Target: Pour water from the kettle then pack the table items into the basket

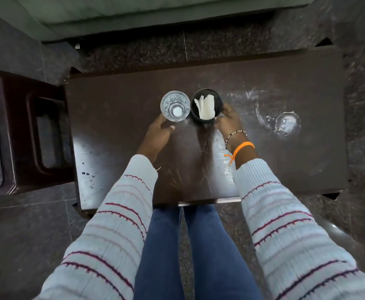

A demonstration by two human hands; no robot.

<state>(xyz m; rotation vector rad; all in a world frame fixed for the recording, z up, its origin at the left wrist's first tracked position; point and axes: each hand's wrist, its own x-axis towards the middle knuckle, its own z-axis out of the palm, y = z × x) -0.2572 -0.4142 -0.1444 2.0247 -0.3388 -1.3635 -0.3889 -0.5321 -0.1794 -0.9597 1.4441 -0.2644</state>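
Note:
A clear drinking glass (175,106) stands upright on the dark wooden table (121,118), and water shows inside it. Right beside it, touching or nearly so, stands a black cup (218,100) holding folded white paper napkins (205,107). My left hand (157,137) wraps the near left side of the glass. My right hand (229,120) grips the near right side of the black cup. No kettle or basket is in view.
A wet ring and a small puddle (285,122) mark the table to the right of the cup. A dark wooden chair arm with a patterned seat (36,135) sits at the left. A green sofa edge (155,16) lies beyond the table.

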